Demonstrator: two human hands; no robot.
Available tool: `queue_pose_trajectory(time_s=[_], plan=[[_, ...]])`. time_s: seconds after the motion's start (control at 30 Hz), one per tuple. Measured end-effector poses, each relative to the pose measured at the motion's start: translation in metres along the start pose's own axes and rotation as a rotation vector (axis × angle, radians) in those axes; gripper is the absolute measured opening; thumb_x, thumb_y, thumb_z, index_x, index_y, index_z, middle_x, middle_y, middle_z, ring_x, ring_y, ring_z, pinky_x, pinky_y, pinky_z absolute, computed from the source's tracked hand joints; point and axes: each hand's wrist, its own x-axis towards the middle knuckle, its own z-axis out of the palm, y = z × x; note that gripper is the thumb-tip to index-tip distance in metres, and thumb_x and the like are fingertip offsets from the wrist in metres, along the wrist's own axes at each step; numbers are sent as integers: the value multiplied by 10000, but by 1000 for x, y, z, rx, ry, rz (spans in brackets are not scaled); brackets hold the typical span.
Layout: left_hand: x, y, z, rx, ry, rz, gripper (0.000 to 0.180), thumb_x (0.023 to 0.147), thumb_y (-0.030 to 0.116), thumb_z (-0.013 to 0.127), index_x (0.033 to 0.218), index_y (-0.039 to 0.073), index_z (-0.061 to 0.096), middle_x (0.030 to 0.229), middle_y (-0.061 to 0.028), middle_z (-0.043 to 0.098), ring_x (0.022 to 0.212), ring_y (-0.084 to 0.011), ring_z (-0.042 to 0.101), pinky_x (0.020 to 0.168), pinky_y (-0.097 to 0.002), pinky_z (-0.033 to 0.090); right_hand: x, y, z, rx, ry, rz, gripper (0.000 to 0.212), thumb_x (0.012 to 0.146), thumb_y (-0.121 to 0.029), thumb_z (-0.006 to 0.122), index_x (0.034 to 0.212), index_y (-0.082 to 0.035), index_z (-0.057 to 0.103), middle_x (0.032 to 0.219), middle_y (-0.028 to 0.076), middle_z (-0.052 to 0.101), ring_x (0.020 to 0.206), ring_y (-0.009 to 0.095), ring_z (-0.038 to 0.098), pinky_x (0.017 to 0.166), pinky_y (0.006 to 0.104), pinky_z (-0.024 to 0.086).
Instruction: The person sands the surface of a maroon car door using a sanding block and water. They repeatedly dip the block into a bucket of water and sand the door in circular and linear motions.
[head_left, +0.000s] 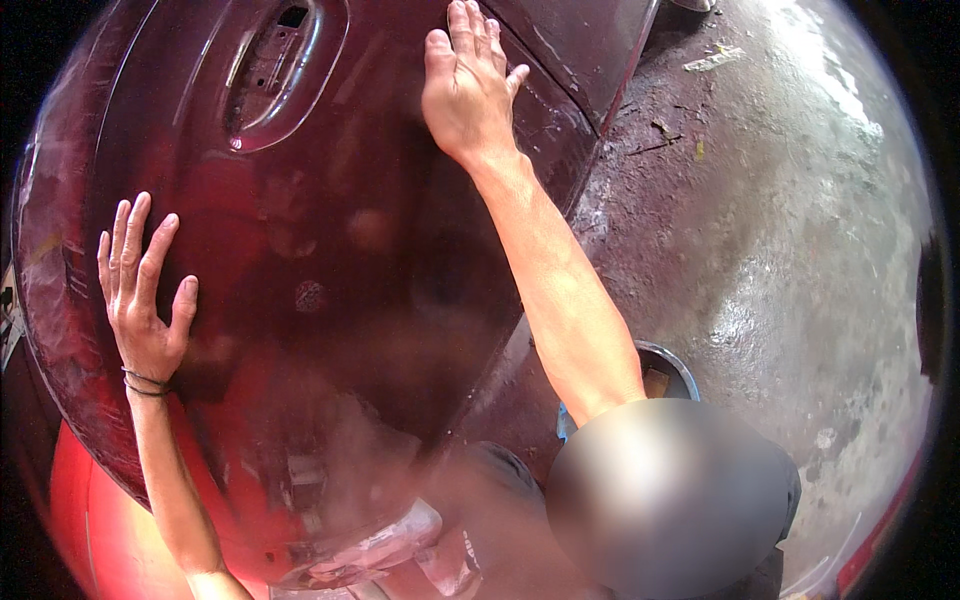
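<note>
A large, glossy dark red car body panel (370, 300) spans the left and middle of the head view. An oval recess (290, 75) with a dark slot is set into its upper left. My left hand (145, 300), with dark bands round the wrist, lies on the panel's left side, fingers spread. Farther up and to the right, my right hand (470, 95) rests near the panel's seam, palm down with fingers stretched out. Neither hand holds anything. A blurred round patch hides the area by my right upper arm.
Worn, stained grey floor (790, 250) lies to the right, with small debris (665, 132) on it. A round-rimmed container (682, 362) stands partly hidden beside my right arm. At the lower left is a bright red curved surface (85, 500).
</note>
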Motion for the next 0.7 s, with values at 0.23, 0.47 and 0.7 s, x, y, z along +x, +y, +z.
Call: queue_pose_trajectory(time_s=[0.23, 0.47, 0.7], plan=[[5, -2, -4, -25, 28, 1, 599, 1011, 298, 713, 1596, 185, 653, 1764, -117, 502, 1688, -341, 372, 1390, -555, 221, -53, 93, -45, -168, -109, 258, 639, 1229, -429, 313, 1816, -182, 263, 1896, 43, 226, 1753, 304, 175, 1289, 836, 2], [0, 1, -1, -23, 26, 0, 602, 1017, 289, 717, 1608, 204, 642, 1771, -98, 495, 1686, -327, 379, 1390, -542, 230, -260, 18, -7, -110, -204, 75, 740, 1193, -421, 449, 1828, -138, 195, 1907, 115, 153, 1765, 354, 72, 1285, 819, -59], [6, -1, 3, -29, 55, 20, 581, 1034, 279, 708, 1608, 211, 644, 1779, -87, 487, 1687, -318, 378, 1391, -537, 229, -82, 106, -45, -226, -93, 255, 674, 1231, -447, 332, 1829, -172, 185, 1904, 71, 183, 1757, 356, 118, 1287, 839, 26]])
